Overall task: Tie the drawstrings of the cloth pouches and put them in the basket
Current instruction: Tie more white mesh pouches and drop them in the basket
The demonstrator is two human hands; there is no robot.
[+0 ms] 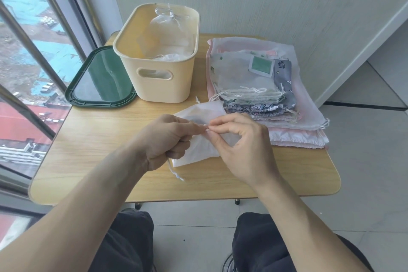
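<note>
— How many baskets? How many lids?
— One cream basket (162, 68) beyond the left hand (164, 141); one green lid (100, 79) beside it.
— Pouches?
— One white pouch (198, 132) between both hands; a stack (260, 90) beyond the right hand (239, 146), too layered to count.

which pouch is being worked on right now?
The plain white pouch at the table's front centre: both hands pinch its drawstring. The others lie stacked untouched at right, or already sit in the cream basket.
</note>
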